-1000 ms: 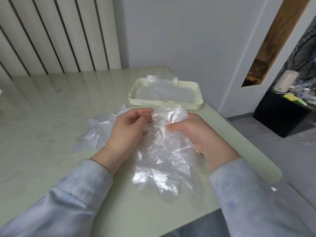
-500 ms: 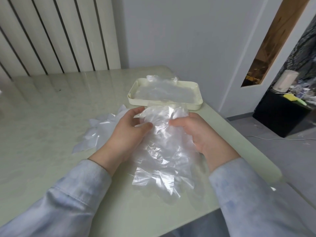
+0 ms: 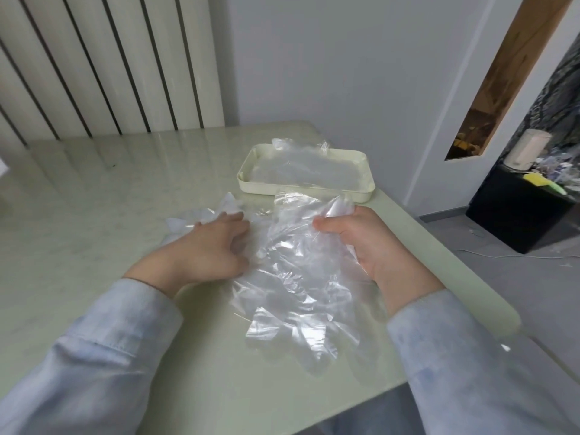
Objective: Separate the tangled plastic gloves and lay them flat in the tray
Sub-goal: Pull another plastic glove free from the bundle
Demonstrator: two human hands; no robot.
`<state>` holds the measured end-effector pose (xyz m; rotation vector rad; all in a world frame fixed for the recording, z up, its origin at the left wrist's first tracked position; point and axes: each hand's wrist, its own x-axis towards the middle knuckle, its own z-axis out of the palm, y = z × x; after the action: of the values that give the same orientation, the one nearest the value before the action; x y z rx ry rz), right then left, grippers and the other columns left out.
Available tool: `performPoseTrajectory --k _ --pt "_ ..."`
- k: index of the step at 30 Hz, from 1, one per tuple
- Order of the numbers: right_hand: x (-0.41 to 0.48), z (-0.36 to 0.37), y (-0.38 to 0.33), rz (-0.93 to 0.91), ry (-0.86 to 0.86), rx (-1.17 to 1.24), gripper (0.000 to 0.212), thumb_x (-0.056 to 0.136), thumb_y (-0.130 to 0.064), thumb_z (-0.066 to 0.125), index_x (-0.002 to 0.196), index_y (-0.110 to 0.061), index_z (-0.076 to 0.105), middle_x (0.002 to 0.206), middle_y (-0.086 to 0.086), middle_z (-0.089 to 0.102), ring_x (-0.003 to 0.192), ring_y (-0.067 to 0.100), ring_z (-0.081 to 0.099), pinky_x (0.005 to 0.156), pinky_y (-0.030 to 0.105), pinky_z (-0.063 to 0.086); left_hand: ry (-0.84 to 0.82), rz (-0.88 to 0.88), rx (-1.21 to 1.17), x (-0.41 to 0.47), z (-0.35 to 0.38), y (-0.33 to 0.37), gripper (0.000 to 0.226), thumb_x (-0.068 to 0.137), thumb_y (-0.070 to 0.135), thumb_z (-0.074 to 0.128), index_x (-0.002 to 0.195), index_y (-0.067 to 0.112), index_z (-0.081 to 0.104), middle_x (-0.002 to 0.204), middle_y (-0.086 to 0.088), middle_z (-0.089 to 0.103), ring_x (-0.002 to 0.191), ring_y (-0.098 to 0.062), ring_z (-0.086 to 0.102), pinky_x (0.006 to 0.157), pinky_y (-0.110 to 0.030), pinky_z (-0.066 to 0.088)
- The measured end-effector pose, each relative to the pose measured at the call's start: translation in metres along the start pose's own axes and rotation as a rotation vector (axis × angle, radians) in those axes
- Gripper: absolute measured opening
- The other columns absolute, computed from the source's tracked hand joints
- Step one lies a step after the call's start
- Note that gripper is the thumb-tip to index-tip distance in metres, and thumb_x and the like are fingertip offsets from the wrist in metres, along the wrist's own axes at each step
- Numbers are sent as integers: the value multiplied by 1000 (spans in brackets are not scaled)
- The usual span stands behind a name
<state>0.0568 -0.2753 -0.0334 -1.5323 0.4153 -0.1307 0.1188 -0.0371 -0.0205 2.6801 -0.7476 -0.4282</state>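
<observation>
On the pale green surface (image 3: pixel 94 246), a cream tray (image 3: pixel 301 191) sits far right with flat gloves (image 3: pixel 307 171) in it. Nearer, one crinkly glove (image 3: pixel 298 277) lies spread, top edge bunched in the right hand (image 3: pixel 376 246), fingers curled round it. Left hand (image 3: pixel 207 249) rests on the leftover pile (image 3: pixel 201 215), fingers bent, can't tell if pinching.

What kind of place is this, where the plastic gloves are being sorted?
Most likely a room in a home, perhaps a dining area: a glossy pale-green table stands by a white slatted wall panel, and a low black cabinet to the right holds household clutter.
</observation>
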Motion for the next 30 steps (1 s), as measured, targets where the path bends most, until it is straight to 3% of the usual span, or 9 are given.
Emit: performPoseTrajectory --k 3,5,8,15,18,20,25,27,30 --pt "-1 1 -1 7 -10 -8 8 82 -7 79 85 -9 71 77 12 67 73 25 66 69 32 52 -24 23 -19 3 3 -5 41 70 48 54 100 20 58 108 6 58 110 -18 56 99 -36 43" --pt "-1 1 -1 4 -8 -11 9 83 -5 78 85 -9 71 79 13 66 73 25 66 69 33 52 105 73 23 5 7 -4 17 83 37 61 82 21 58 82 4 58 82 -18 56 80 -28 45" --pt "-2 1 -1 -2 -15 -6 9 83 -4 77 85 -9 70 79 13 66 72 25 65 67 30 52 348 69 35 6 11 -5 27 84 28 64 59 23 55 54 5 48 57 -10 43 64 -29 47" --pt "-3 2 -2 3 -16 0 10 85 -3 76 85 -10 68 71 5 65 63 18 64 55 22 50 656 -32 -153 8 5 -6 17 93 34 59 85 24 71 82 8 73 85 -19 68 79 -33 54" --pt "-3 2 -2 8 -7 -10 10 85 -4 76 85 -10 69 70 4 65 62 17 64 56 24 50 758 9 -647 7 -3 4 21 100 29 56 87 19 68 82 6 75 82 -13 71 84 -33 56" --pt "-3 3 -2 14 -6 -13 10 85 -5 77 85 -11 69 70 3 66 61 16 65 55 24 50 631 49 -1160 1 -10 19 22 104 23 51 90 13 64 77 4 73 74 -13 68 83 -39 60" --pt "-3 3 -1 10 2 -44 12 86 -6 76 97 -6 73 77 6 70 65 17 68 61 26 53 -274 148 -1749 -15 -10 42 8 97 20 56 104 17 60 91 -7 69 79 -18 70 73 -36 59" --pt "-4 4 -1 9 -16 -9 15 87 0 72 101 -2 73 77 8 71 64 17 69 59 25 54 -351 52 -1744 -15 -2 49 17 97 26 56 106 14 63 96 -13 72 79 -22 72 74 -39 61" --pt "-7 4 -3 12 -25 1 8 88 3 69 88 -6 70 66 3 66 54 11 64 49 17 49 -339 -106 -1654 -9 7 51 63 102 54 38 123 0 63 115 -25 71 89 -30 75 71 -49 62"
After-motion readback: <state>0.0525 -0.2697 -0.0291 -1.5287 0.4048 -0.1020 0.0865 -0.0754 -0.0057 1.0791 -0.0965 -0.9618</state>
